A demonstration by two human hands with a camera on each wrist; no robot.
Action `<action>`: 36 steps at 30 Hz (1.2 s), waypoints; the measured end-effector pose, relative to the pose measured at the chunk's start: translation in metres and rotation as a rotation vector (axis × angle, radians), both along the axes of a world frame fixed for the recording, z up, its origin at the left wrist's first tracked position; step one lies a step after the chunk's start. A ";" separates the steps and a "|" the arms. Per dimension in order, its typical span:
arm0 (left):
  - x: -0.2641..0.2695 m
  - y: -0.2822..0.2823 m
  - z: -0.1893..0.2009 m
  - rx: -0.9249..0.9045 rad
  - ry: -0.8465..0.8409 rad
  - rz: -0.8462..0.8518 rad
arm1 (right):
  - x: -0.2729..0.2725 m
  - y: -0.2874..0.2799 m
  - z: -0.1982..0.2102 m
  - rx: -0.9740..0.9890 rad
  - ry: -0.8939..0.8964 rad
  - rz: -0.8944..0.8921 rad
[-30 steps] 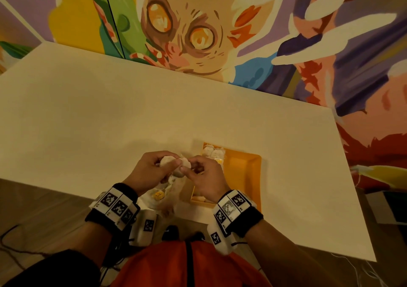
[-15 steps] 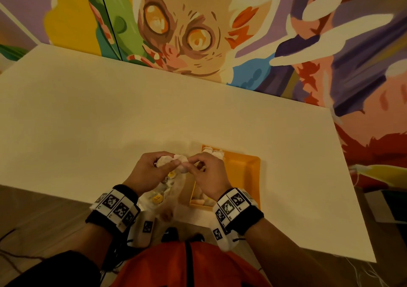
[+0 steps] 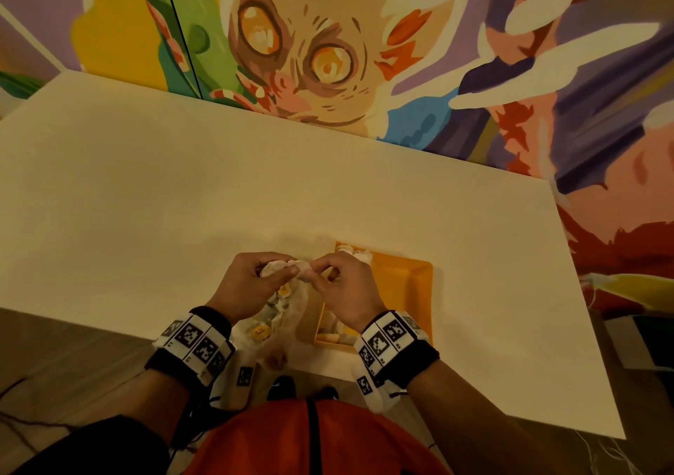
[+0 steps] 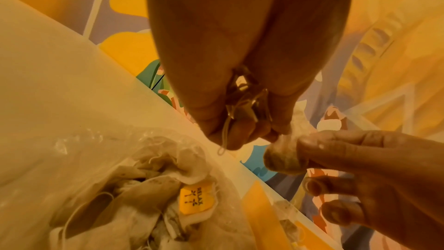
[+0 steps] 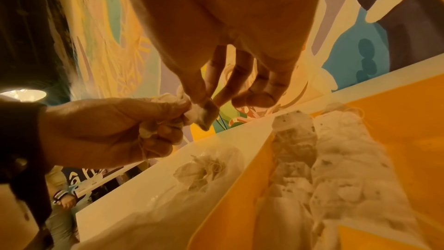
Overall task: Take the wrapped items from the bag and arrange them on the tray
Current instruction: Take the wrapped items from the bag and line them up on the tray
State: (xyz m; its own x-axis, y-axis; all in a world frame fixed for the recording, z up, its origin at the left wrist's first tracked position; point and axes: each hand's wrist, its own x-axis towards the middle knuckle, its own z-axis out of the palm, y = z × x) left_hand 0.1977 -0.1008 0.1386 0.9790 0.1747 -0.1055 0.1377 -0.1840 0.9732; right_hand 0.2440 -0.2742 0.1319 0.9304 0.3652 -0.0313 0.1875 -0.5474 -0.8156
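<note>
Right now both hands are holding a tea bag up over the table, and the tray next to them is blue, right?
Not quite: the tray is orange, not blue, as the head view shows. The rest holds: the left hand and the right hand both pinch a tea bag above the table.

Both forearms reach forward side by side, each wrist wrapped in a black band with square-patterned markers, and the hands meet knuckle to knuckle above the table's near edge. The left hand (image 3: 255, 281) is curled into a loose fist around a small wrapped item (image 3: 288, 267), thumb pressed over its top. The right hand (image 3: 344, 288) pinches the other end of that item between thumb and forefinger (image 5: 211, 75), its remaining fingers bent and spread apart, holding nothing.
</note>
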 end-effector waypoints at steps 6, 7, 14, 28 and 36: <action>0.003 -0.005 0.000 0.017 0.036 -0.028 | 0.002 -0.004 0.000 -0.040 0.054 0.031; 0.003 -0.005 0.000 0.015 0.048 -0.021 | 0.003 -0.005 -0.001 -0.040 0.067 0.028; 0.011 -0.016 0.002 -0.268 0.252 0.070 | 0.020 -0.029 -0.008 0.041 0.150 -0.180; 0.039 -0.056 -0.020 0.153 0.453 -0.056 | 0.050 -0.089 -0.038 -0.280 0.324 -0.476; 0.046 -0.060 -0.046 0.824 0.361 -0.283 | 0.058 -0.081 -0.044 -0.391 0.349 -0.451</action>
State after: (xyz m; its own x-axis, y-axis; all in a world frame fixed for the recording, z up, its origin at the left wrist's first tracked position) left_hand 0.2436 -0.1607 0.0922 0.9286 0.0900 -0.3601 0.2506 -0.8678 0.4291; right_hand 0.3023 -0.3551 0.0881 0.9004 -0.1537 -0.4069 -0.3648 -0.7763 -0.5141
